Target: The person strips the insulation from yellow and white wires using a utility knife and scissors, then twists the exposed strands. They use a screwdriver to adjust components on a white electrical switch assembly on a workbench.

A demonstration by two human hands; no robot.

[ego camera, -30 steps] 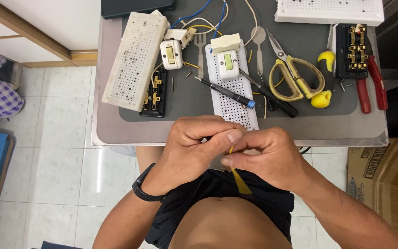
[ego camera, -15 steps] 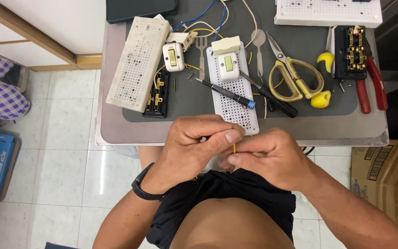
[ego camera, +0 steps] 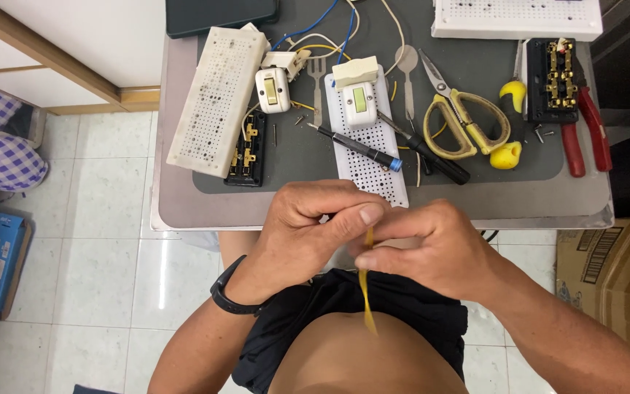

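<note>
- Left hand [ego camera: 308,230] and right hand [ego camera: 428,248] pinching thin yellow insulated wire [ego camera: 364,292] between fingertips, just below grey table edge [ego camera: 184,219].
- Wire dangling free over lap; white perforated board [ego camera: 366,138] and yellow-handled scissors [ego camera: 468,124] lying untouched.

Both hands brought together at the midline, fingertips meeting. Left hand [ego camera: 308,230] curled, thumb pressed forward, wrist banded in black. Right hand [ego camera: 432,248] pinching with thumb and forefinger, forearm angled out to the right.
</note>
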